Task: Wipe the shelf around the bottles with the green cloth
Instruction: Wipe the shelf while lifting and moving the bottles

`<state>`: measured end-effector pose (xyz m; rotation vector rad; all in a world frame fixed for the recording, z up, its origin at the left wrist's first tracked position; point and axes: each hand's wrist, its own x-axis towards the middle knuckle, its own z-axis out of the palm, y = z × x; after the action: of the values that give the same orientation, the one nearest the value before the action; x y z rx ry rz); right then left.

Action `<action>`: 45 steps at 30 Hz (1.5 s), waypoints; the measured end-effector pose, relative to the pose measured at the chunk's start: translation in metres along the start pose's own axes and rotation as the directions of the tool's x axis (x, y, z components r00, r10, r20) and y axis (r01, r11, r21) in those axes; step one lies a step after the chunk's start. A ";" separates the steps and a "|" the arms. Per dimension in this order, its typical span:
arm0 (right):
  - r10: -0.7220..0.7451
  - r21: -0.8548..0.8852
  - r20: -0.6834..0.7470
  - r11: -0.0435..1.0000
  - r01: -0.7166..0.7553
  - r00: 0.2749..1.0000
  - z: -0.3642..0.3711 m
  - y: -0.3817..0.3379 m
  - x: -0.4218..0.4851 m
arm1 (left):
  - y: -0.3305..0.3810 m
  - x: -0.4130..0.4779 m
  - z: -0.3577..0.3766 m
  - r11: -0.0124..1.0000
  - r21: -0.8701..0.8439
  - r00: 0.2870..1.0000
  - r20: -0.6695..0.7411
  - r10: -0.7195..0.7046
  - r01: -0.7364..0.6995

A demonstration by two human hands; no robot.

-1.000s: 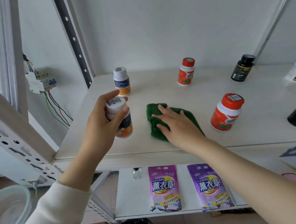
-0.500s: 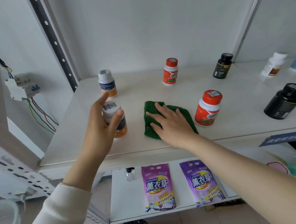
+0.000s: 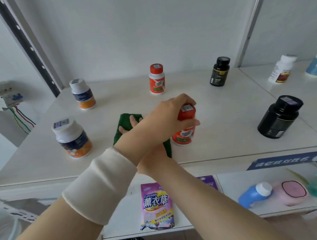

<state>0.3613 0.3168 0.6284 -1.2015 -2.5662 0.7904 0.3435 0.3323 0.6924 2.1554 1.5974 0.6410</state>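
Head view: green cloth (image 3: pixel 123 119) under right hand (image 3: pixel 152 155); left hand (image 3: pixel 165 117) grips red-capped bottle (image 3: pixel 184 136).

Cloth (image 3: pixel 123 119) lies on shelf (image 3: pixel 227 116), left of bottle (image 3: pixel 182 138).

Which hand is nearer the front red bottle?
Left. Left hand grips the front red bottle by its cap; right hand presses the cloth just left of it.

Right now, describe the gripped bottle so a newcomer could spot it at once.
On the pale upper shelf, look front and centre, just right of the green cloth. The red-capped bottle there is the nearer of two such, and the only one the left hand grips.
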 end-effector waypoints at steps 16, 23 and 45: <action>0.435 -0.292 -0.272 0.812 -0.504 0.858 -0.106 0.171 0.008 | -0.020 -0.030 -0.049 0.982 -0.086 0.918 -0.349 -0.188 0.168; 0.025 -0.367 -0.091 0.929 -0.057 0.996 -0.059 0.100 -0.037 | -0.037 -0.042 -0.022 0.979 -0.095 0.956 -0.220 -0.195 0.178; 0.173 -0.375 -0.045 0.910 -0.177 0.984 -0.113 0.163 0.056 | -0.016 -0.026 -0.004 0.992 -0.102 0.994 -0.065 -0.083 0.076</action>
<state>0.4751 0.4881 0.6319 -1.5569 -2.7096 0.3178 0.3225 0.3123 0.6837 2.0078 1.6420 0.7612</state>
